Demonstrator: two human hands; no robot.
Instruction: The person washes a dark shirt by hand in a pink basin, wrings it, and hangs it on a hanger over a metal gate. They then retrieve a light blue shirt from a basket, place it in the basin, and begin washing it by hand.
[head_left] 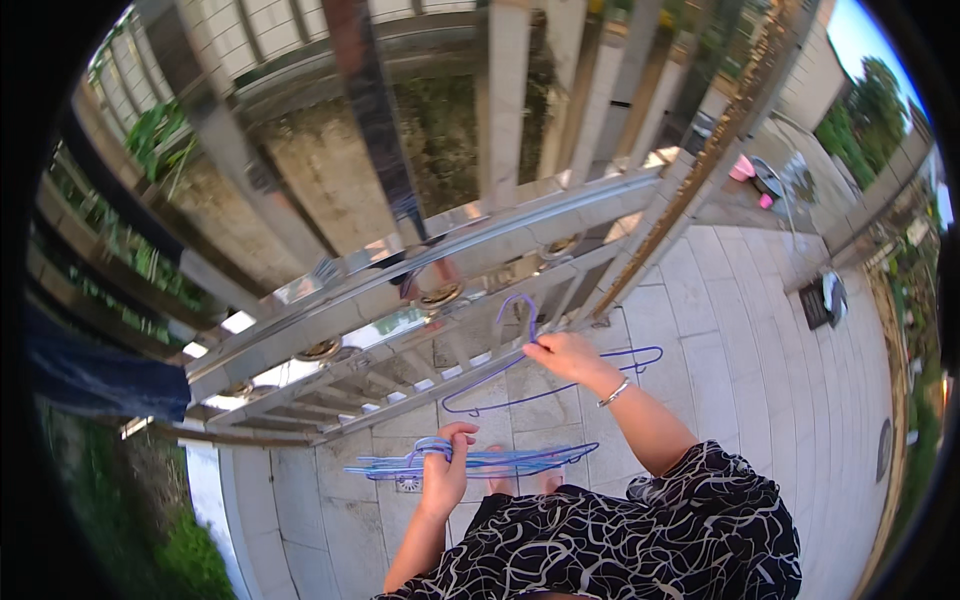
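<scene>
My right hand (pixel 563 357) grips a single purple wire hanger (pixel 515 403) just below its hook, which points up in front of the steel gate's lower bars. Lower down, my left hand (pixel 446 472) is closed on a bundle of light blue and purple hangers (pixel 535 460) lying roughly level, with their hooks gathered at my fingers. The steel gate (pixel 420 260) with vertical bars stands just beyond both hands. A dark blue denim item (pixel 105 368) hangs at its left end. My feet show beneath the bundle of hangers.
Pale tiled paving (pixel 730 400) runs right to a low edge with plants. Pink containers (pixel 740 170) and a basin (pixel 767 178) sit at the upper right. A dark object with pale cloth (pixel 815 305) lies near a post. Greenery (pixel 190 550) borders a step at the lower left.
</scene>
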